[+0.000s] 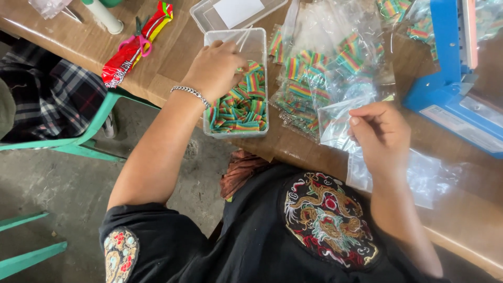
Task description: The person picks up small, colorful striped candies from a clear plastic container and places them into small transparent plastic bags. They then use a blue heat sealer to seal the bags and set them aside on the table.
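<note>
Candy strips (242,107), striped in rainbow colours, filled a clear plastic tub (260,39) that sat on the wooden table (173,57) at about ten o'clock from the person's chest. The left hand (215,68) hung over the tub with its fingers curled around a pair of thin white sticks or tongs (243,35), tips pointing down into the sweets. The right hand (380,133), at about two o'clock, pinched the mouth of an empty clear bag (335,123) between thumb and fingers.

By the look of them the strips were light, soft and bendy, probably sugar-gritty and a little sticky, so best lifted a few at a time across their middle. The bag seemed thin, limp and slippery; its open rim looked the sensible place to grip.

At twelve o'clock lay a heap of filled bags (314,78), their count hard to judge through the glare. A blue heat sealer (450,78) at two o'clock was cut off by the frame edge. Pink-handled scissors (137,39) and a red packet (126,57) lay at ten o'clock. The stick tips were hidden behind the left fingers, and how deep the tub was filled could not be told.
</note>
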